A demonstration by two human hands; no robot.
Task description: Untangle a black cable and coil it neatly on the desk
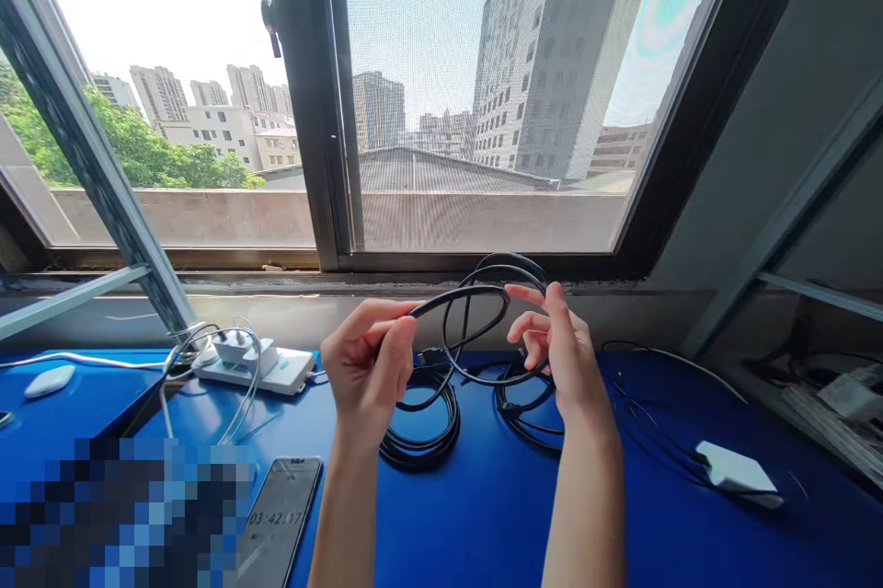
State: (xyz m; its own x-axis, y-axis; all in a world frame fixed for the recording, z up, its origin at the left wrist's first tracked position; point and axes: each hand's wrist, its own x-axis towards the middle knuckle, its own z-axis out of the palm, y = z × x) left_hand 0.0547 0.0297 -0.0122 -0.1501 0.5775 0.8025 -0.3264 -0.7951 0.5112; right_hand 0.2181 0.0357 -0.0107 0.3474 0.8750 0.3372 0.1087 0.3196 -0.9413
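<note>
My left hand [365, 372] pinches black cable [461, 295]; my right hand [560, 353] loose, fingers spread against its loop. Phone [280, 519] on blue tabletop [475, 524] reads 03:42:17, digits faint.

The cable [475, 294] is sheathed in black rubbery plastic, smooth with a slight sheen. The table [483, 514] is finished in smooth blue, semi-glossy, and soft reflections can be made out on it. The power strip [276, 372] is moulded in glossy white plastic, the phone [280, 519] is fronted with shiny glass, and the window frame [303, 109] is done in dark matt metal.
</note>
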